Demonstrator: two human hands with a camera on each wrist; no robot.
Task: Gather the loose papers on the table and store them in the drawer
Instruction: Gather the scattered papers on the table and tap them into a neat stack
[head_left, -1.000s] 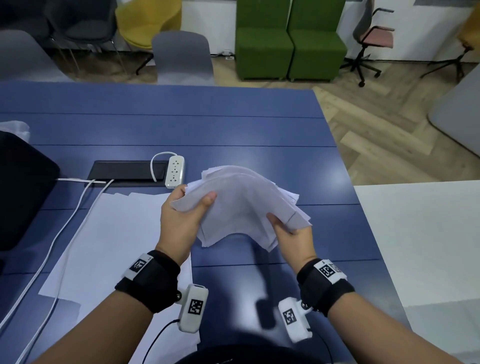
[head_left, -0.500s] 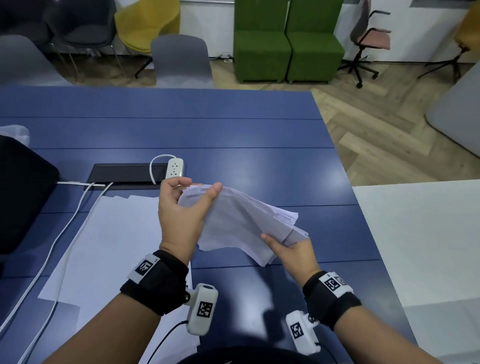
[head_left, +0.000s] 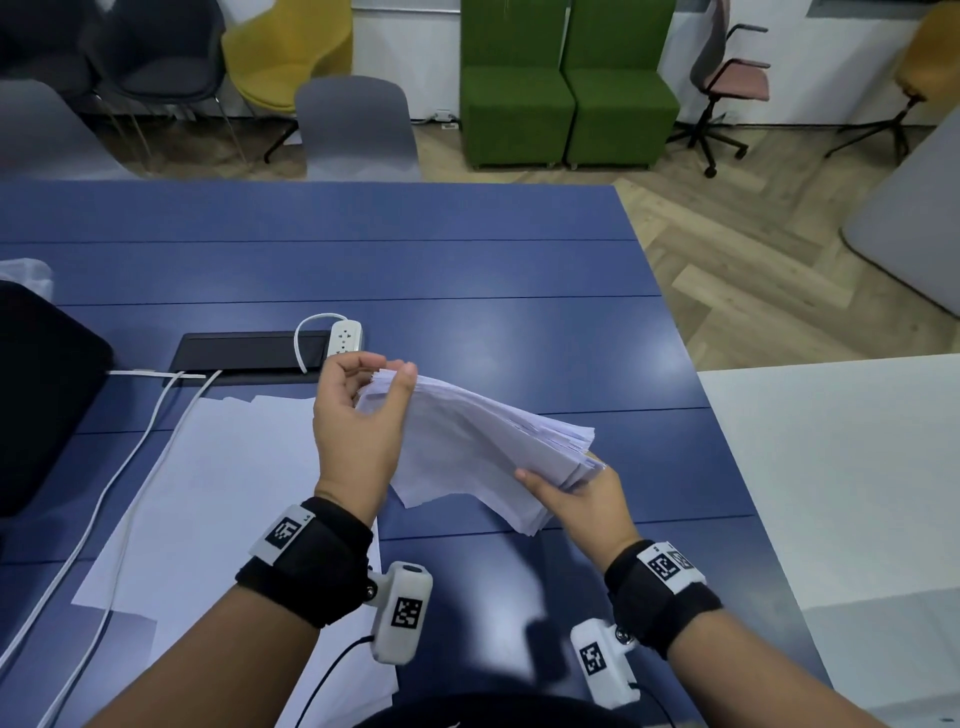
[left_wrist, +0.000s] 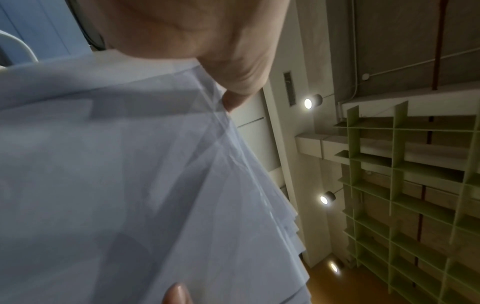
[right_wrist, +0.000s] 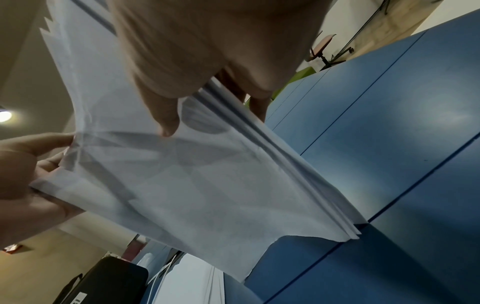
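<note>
A stack of white papers (head_left: 478, 447) is held in the air above the blue table (head_left: 467, 270), tilted down to the right. My left hand (head_left: 363, 410) grips its upper left corner between thumb and fingers. My right hand (head_left: 571, 493) pinches its lower right edge, thumb on top. The left wrist view shows the papers (left_wrist: 130, 185) from below, and the right wrist view shows the papers (right_wrist: 194, 174) with their edges slightly fanned. More loose sheets (head_left: 223, 493) lie flat on the table to the left. No drawer is in view.
A white power strip (head_left: 345, 335) with cables (head_left: 130, 457) lies by a black cable tray (head_left: 249, 351). A black bag (head_left: 41, 395) sits at far left. A white surface (head_left: 831, 467) adjoins the table on the right. Chairs stand beyond the far edge.
The fanned sheets have been drawn together into a tighter stack and tilted flatter. My left hand rose to the upper corner; my right hand slid lower and to the right.
</note>
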